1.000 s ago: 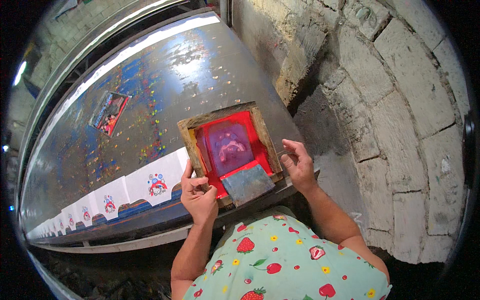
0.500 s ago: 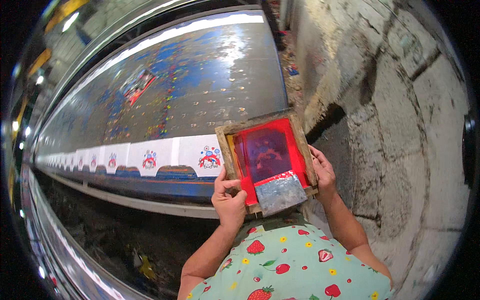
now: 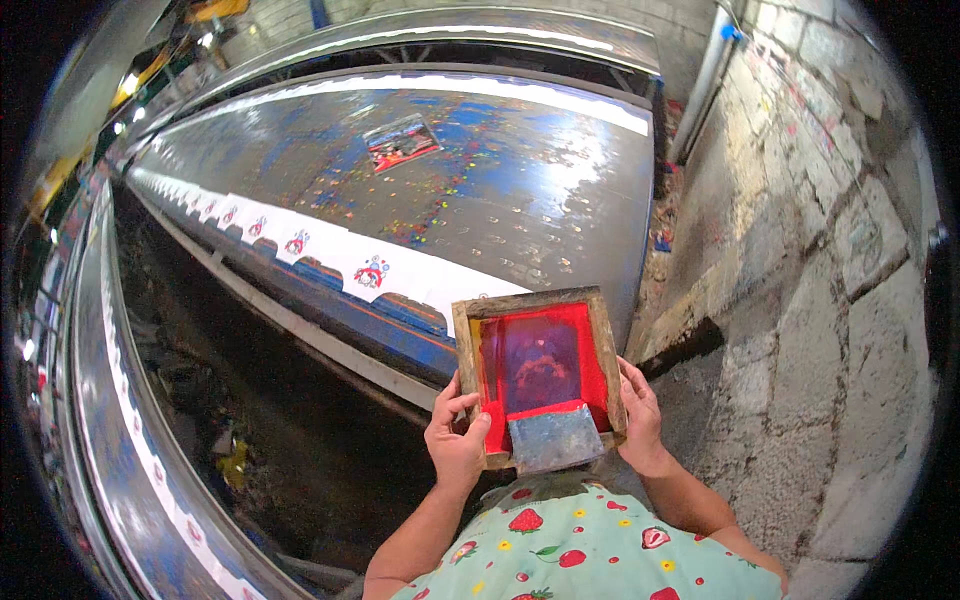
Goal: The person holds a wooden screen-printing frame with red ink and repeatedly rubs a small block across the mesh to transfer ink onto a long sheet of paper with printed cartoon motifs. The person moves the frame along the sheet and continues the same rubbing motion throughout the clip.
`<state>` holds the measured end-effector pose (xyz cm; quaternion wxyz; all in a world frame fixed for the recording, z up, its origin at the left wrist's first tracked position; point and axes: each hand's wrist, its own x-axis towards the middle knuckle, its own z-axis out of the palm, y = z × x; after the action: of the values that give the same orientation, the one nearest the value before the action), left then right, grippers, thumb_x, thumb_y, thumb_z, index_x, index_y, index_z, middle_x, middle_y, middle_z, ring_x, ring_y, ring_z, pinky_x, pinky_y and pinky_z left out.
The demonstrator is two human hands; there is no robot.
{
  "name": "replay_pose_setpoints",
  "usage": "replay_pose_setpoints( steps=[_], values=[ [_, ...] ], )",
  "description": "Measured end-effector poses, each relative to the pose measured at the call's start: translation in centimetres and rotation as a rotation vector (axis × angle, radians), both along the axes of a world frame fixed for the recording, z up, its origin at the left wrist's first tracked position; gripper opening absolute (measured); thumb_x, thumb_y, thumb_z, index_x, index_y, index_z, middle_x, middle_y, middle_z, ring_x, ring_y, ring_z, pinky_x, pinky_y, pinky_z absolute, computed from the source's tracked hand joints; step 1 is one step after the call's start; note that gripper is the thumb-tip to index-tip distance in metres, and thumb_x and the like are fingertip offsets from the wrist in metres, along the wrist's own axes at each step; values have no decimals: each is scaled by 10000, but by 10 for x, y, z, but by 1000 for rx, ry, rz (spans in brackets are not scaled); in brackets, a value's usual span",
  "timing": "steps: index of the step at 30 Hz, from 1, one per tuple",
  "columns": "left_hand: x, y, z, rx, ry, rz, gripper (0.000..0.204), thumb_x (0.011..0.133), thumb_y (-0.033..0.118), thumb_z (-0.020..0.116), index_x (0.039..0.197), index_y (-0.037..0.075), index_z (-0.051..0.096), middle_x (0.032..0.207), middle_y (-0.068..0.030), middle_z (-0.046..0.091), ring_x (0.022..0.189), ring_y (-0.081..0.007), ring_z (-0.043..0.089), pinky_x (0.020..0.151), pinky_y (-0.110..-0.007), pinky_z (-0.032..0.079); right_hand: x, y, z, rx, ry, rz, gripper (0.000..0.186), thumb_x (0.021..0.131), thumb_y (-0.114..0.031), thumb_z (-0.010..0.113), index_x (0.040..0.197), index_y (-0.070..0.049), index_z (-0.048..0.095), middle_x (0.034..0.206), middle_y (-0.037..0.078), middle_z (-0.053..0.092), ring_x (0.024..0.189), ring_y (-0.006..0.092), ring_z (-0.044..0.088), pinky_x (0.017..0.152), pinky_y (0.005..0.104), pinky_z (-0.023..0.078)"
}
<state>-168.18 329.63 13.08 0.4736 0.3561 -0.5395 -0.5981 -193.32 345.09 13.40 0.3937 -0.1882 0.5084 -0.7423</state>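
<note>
Close to my body I hold a screen printing frame (image 3: 608,345), a wooden rectangle with red ink around a dark purple mesh. My left hand (image 3: 458,440) grips its left side near the lower corner, thumb on top. The right side is held by my right hand (image 3: 642,415), its fingers wrapped round the wood. A flat grey squeegee (image 3: 553,438) rests across the frame's lower end, its far edge in red ink. Beyond the frame, a row of white fabric pieces (image 3: 335,262) printed with a red and blue cartoon figure lies along the table's near edge.
The long, ink-stained printing table (image 3: 500,215) stretches away to the left. On it lies a colourful printed sheet (image 3: 401,143). A rough block wall (image 3: 800,250) rises at the right. Another long table (image 3: 130,490) with white pieces runs along the left, across a dark gap.
My view has turned and tilted up, so the table and far wall show more. The frame sits lower in view and more upright, still in both hands with the squeegee on it.
</note>
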Motion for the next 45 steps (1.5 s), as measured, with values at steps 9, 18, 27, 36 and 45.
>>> replay_pose_setpoints(
  steps=[9, 18, 27, 36, 45],
  values=[
    [13, 42, -4, 27, -31, 275, 432, 885, -113, 761, 1305, -11, 751, 1688, -245, 583, 1559, -332, 573, 1303, -471, 450, -14, -23, 5, -17, -46, 233, 517, 1204, -204, 574, 1669, 16, 515, 1573, 122, 674, 1384, 203, 679, 1202, 379, 527],
    [-43, 86, 18, -6, -98, 522, 466, 906, -158, 715, 1352, -25, 702, 1715, -252, 547, 1572, -330, 557, 1302, -455, 456, -88, -61, 4, -47, -30, 558, 544, 1185, -192, 569, 1673, 40, 504, 1612, 133, 647, 1453, 205, 627, 1257, 382, 469],
    [-55, 114, 20, 32, -104, 702, 434, 917, -150, 718, 1336, -32, 709, 1703, -245, 565, 1549, -323, 584, 1286, -461, 480, -96, -78, -3, 1, 40, 696, 533, 1178, -171, 576, 1670, 24, 519, 1546, 125, 686, 1376, 180, 649, 1221, 358, 480],
    [-44, 115, 5, 29, -1, 761, 420, 906, -118, 725, 1314, -19, 738, 1693, -249, 578, 1549, -321, 583, 1283, -459, 472, -82, -98, 15, 25, 50, 753, 525, 1179, -166, 583, 1667, 20, 532, 1542, 116, 697, 1385, 180, 653, 1226, 366, 484],
    [-48, 102, 4, -16, 49, 760, 397, 909, -49, 694, 1300, -11, 752, 1687, -273, 574, 1551, -347, 576, 1305, -487, 436, -88, -115, 22, 46, 100, 764, 528, 1170, -169, 579, 1661, 20, 540, 1567, 118, 679, 1416, 186, 633, 1247, 373, 463]
  ],
)
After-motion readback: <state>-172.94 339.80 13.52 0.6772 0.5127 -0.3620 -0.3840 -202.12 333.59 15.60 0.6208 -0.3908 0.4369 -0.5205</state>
